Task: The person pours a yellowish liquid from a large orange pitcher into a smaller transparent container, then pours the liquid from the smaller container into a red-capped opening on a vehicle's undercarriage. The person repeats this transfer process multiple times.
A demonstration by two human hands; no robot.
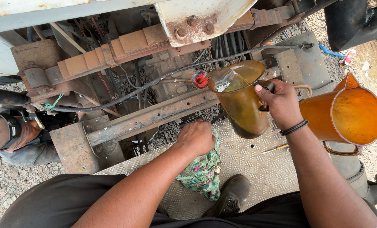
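Overhead, right hand (283, 103) tips amber jug (241, 99)

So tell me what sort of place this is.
Probably an outdoor vehicle repair yard. A rusty truck frame with leaf springs stands over gravel, and the right hand tips an oily jug while the left hand presses a floral rag.

Hose (154, 82) and beam (154, 116) across gap

Daylight falls on grey gravel ground (11, 185) at 8 o'clock; a checkered metal plate (256, 164) lies at centre, a rusty vehicle frame (154, 114) at 11 o'clock.
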